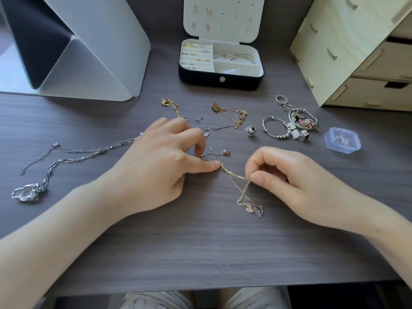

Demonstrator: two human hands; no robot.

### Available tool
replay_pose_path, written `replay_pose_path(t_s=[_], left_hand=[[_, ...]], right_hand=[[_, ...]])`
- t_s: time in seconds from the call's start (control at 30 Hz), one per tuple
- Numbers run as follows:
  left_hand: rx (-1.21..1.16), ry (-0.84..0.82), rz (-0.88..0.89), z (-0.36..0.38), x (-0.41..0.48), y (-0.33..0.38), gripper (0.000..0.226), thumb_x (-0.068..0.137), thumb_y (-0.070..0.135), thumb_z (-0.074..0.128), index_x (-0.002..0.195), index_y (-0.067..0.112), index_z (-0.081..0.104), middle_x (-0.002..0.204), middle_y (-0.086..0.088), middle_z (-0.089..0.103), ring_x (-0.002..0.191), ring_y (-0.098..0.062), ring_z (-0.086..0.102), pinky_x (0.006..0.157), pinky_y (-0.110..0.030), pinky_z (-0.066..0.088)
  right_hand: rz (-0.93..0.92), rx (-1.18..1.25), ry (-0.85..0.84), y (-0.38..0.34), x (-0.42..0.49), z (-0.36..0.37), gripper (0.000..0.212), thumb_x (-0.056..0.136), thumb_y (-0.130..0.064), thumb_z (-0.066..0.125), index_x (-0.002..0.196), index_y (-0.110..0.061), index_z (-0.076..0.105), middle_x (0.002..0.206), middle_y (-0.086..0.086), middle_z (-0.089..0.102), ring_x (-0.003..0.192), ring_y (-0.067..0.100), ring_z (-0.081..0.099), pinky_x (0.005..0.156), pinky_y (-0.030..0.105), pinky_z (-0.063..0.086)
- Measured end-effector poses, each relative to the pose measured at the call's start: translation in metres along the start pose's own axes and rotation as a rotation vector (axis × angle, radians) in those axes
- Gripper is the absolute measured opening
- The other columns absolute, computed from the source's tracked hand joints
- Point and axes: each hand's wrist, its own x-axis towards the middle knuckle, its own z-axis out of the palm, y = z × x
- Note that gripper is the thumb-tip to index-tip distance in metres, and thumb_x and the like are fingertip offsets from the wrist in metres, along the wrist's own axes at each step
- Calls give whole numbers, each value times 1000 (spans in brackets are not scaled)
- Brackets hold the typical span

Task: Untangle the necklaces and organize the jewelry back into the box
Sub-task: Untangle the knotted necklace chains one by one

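A tangle of thin gold and silver chains (231,175) lies mid-table between my hands. My left hand (162,161) pinches the tangle near a small rose pendant (226,152), thumb pressed to the table. My right hand (287,181) pinches the gold chain, whose tagged end (252,208) trails toward me. The open jewelry box (220,79) stands at the back centre, holding earrings and bangles. A chunky silver necklace with a large pendant (26,192) lies to the left. More chains with a gold heart charm (215,106) lie beyond my hands.
Charm bracelets and rings (296,126) are heaped to the right beside a small clear plastic case (342,140). A wooden drawer unit (356,52) stands back right, a folded grey stand (89,52) back left. The table's front edge runs close to my lap.
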Motion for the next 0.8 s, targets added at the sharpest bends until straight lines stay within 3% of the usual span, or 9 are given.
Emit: replay_pose_path(t_s=[0.1, 0.17, 0.37, 0.5, 0.63, 0.8], left_hand=[[3, -8, 4, 0, 0, 0, 61, 69, 8, 29, 104, 32, 73, 90, -1, 61, 80, -22, 41, 59, -37, 40], [7, -10, 7, 0, 0, 0, 60, 70, 8, 30, 104, 32, 73, 90, 0, 61, 80, -22, 42, 59, -35, 38], [9, 5, 6, 0, 0, 1, 60, 68, 7, 29, 102, 30, 73, 88, -1, 61, 79, -22, 40, 58, -36, 39], [7, 8, 7, 0, 1, 2, 61, 67, 6, 28, 101, 28, 74, 88, -2, 60, 79, -22, 40, 58, -37, 40], [-5, 16, 4, 0, 1, 3, 60, 69, 7, 28, 102, 28, 73, 87, -3, 60, 77, -23, 39, 57, -37, 40], [-1, 8, -1, 0, 1, 4, 60, 68, 6, 28, 103, 27, 73, 87, -2, 59, 75, -23, 40, 58, -37, 40]], right_hand=[[66, 164, 28, -1, 4, -1, 12, 88, -23, 46, 85, -16, 55, 84, -5, 67, 75, 8, 58, 68, 15, 41], [121, 290, 41, -3, 9, -1, 11, 88, -19, 44, 83, -12, 50, 83, -2, 71, 65, 4, 53, 63, 13, 41], [390, 664, 48, -12, 17, -4, 22, 99, -4, 38, 79, -11, 42, 63, 7, 66, 47, 11, 38, 42, 20, 25], [482, 461, 48, -10, 15, -12, 14, 93, -22, 53, 80, -16, 52, 53, -1, 59, 46, 11, 34, 43, 19, 28], [417, 163, 82, -10, 12, -18, 9, 82, -27, 66, 76, -22, 61, 56, -3, 64, 54, 15, 50, 56, 29, 37], [443, -114, 85, -8, 10, -19, 12, 77, -34, 70, 71, -30, 60, 64, -7, 65, 50, 0, 50, 55, 26, 36]])
